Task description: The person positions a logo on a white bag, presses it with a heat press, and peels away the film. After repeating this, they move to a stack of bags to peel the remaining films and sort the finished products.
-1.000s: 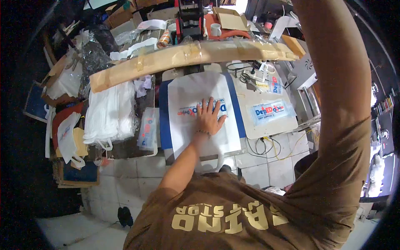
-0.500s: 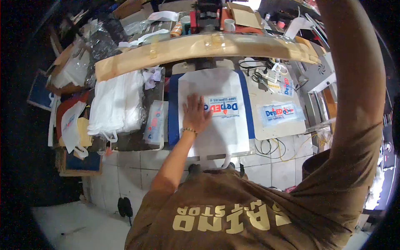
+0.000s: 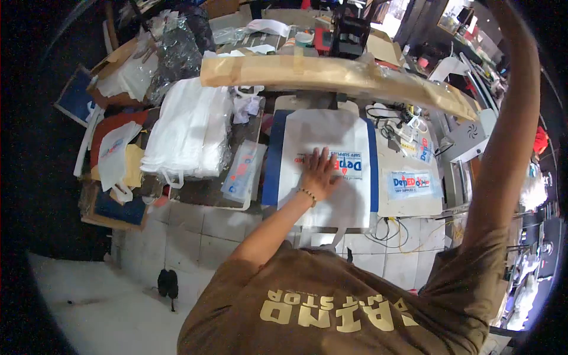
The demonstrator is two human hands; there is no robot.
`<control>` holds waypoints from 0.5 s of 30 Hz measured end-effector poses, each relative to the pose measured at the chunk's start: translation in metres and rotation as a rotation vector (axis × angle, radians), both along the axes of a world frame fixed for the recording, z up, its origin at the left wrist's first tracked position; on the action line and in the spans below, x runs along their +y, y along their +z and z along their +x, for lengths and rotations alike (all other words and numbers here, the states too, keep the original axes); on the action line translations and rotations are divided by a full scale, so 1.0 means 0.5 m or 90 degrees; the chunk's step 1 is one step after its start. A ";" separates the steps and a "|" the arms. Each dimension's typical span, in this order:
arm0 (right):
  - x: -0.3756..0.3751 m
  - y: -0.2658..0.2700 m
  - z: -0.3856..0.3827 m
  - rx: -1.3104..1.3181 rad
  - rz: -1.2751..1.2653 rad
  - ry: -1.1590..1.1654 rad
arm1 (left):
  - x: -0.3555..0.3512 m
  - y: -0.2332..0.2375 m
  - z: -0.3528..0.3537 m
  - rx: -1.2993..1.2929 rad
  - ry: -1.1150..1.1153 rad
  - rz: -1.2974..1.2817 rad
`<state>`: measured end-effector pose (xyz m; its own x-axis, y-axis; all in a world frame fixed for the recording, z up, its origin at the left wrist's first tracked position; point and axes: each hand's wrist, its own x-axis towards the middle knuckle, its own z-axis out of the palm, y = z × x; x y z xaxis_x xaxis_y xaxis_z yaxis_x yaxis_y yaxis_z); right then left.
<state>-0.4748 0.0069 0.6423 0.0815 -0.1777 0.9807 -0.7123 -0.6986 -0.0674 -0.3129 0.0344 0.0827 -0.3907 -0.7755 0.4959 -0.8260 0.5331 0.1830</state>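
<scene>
Left hand (image 3: 319, 177) flat, fingers spread, grasping nothing, on the white bag (image 3: 316, 130) at frame centre. Since half a second ago it has shifted rightward over the print (image 3: 355, 163); presumably smoothing. Right hand out of frame, upper right; grip cannot be told.

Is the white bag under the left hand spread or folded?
Spread: the bag lies flat over the blue board, its print facing up, the left hand open on it.

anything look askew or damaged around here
Mildly: at far left, a printed white bag lies rumpled and slanted, one handle drooping, while the flat bag under the left hand sits straight. No spill shows.
</scene>
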 end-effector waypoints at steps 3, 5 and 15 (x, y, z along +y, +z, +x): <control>0.147 -0.207 -0.146 0.030 0.212 0.216 | -0.061 -0.046 0.060 0.229 -0.162 0.087; 0.227 -0.380 -0.108 0.089 0.348 0.330 | -0.093 0.049 0.173 0.401 -0.186 0.067; 0.227 -1.057 -0.087 0.052 0.623 -0.271 | -0.511 -0.093 0.518 -0.188 0.214 0.204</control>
<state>-0.5184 0.1203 0.1136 -0.1132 -0.9133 0.3913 -0.9124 -0.0603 -0.4048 -0.0539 -0.2211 0.0363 -0.1819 -0.9758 0.1216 -0.9821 0.1864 0.0266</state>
